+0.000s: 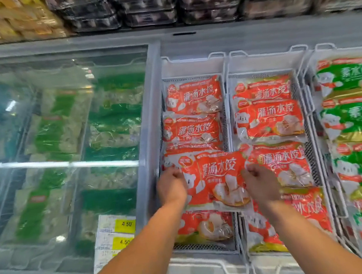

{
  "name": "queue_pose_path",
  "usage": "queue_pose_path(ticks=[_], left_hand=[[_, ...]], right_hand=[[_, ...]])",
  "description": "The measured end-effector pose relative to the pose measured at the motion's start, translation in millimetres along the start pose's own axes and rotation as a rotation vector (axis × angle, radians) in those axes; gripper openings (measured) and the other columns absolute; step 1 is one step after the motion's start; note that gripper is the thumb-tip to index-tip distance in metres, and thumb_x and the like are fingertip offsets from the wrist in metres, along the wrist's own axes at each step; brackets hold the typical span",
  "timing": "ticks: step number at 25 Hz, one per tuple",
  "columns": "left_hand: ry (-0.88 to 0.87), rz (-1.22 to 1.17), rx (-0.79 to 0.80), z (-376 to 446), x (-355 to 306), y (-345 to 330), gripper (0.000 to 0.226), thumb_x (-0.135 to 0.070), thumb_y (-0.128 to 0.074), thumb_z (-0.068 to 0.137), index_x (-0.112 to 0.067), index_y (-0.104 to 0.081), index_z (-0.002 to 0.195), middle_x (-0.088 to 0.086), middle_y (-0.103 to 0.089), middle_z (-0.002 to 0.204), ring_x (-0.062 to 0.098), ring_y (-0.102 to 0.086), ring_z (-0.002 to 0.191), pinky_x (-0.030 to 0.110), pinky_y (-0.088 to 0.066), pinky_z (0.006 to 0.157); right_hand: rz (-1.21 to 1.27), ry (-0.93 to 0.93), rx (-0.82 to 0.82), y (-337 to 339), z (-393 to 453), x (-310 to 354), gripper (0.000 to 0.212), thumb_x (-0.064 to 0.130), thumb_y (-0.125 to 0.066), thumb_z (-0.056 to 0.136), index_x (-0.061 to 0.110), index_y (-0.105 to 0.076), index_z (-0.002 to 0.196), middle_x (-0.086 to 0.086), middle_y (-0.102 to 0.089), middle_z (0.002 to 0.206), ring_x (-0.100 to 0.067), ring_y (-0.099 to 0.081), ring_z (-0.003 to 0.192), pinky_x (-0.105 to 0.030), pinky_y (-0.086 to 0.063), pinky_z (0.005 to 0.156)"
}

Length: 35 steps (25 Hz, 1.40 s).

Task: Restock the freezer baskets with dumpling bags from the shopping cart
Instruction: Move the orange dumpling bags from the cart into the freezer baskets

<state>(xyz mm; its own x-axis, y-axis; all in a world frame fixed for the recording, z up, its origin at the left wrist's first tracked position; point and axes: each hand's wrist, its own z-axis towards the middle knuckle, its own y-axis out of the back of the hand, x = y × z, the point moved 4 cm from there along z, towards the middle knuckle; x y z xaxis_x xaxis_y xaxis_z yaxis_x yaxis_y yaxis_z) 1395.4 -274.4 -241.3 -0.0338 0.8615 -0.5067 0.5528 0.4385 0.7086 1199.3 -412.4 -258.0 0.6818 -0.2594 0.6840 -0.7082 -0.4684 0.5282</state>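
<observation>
A red dumpling bag (217, 181) hangs flat over the left white wire basket (193, 67) of the open freezer. My left hand (172, 188) grips its left edge and my right hand (259, 183) pinches its right edge. Beneath and behind it, several more red bags (194, 131) lie stacked in that basket. The middle basket (266, 61) holds several red bags (269, 119) too. The shopping cart is out of view.
A third basket on the right holds green dumpling bags (354, 118). The sliding glass lid (64, 138) covers the freezer's left half, with green packs under it and yellow price tags (124, 226) at its front. Stacked trays (148, 6) fill the shelf behind.
</observation>
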Motion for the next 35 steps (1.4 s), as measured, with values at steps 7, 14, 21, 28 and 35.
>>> queue_pose_path(ticks=[7,14,21,28,35], left_hand=[[0.109,-0.074,-0.104,42,-28,-19,0.02,-0.01,-0.048,0.094,-0.011,-0.066,0.085,0.007,-0.069,0.093,0.024,-0.062,0.086,0.024,-0.037,0.067],[0.195,-0.035,-0.069,53,-28,-29,0.009,-0.018,-0.053,0.09,-0.016,-0.061,0.09,0.006,-0.066,0.095,0.026,-0.059,0.086,0.027,-0.039,0.072],[0.094,0.022,0.183,21,-21,-22,0.012,-0.025,-0.053,0.093,-0.017,-0.059,0.1,0.0,-0.062,0.096,0.022,-0.056,0.089,0.026,-0.041,0.075],[-0.207,0.114,0.287,-28,-15,15,0.027,-0.031,-0.057,0.088,-0.021,-0.064,0.112,-0.003,-0.066,0.111,0.022,-0.062,0.101,0.031,-0.051,0.087],[-0.653,0.228,0.413,-102,14,43,0.025,-0.027,-0.06,0.087,-0.015,-0.065,0.108,0.006,-0.07,0.107,0.027,-0.063,0.101,0.034,-0.049,0.089]], right_hand=[[-0.04,-0.048,0.062,-44,57,21,0.012,0.021,-0.059,0.093,0.014,-0.068,0.089,-0.002,-0.067,0.082,-0.022,-0.061,0.075,-0.026,-0.039,0.061],[-0.136,-0.176,0.424,-77,76,12,0.018,0.035,-0.062,0.087,0.019,-0.069,0.093,-0.002,-0.072,0.095,-0.023,-0.067,0.085,-0.04,-0.055,0.079],[-0.269,-0.037,0.424,-45,47,43,0.035,0.019,-0.056,0.094,0.014,-0.054,0.129,-0.003,-0.059,0.117,-0.018,-0.051,0.094,-0.026,-0.038,0.077],[-0.361,0.079,0.317,-12,-28,43,0.042,0.03,-0.056,0.093,0.016,-0.055,0.132,-0.005,-0.055,0.137,-0.025,-0.055,0.117,-0.032,-0.044,0.095],[-0.241,0.16,-0.015,35,-161,-3,0.032,0.02,-0.065,0.085,0.011,-0.064,0.115,-0.005,-0.067,0.117,-0.024,-0.062,0.106,-0.038,-0.048,0.095]])
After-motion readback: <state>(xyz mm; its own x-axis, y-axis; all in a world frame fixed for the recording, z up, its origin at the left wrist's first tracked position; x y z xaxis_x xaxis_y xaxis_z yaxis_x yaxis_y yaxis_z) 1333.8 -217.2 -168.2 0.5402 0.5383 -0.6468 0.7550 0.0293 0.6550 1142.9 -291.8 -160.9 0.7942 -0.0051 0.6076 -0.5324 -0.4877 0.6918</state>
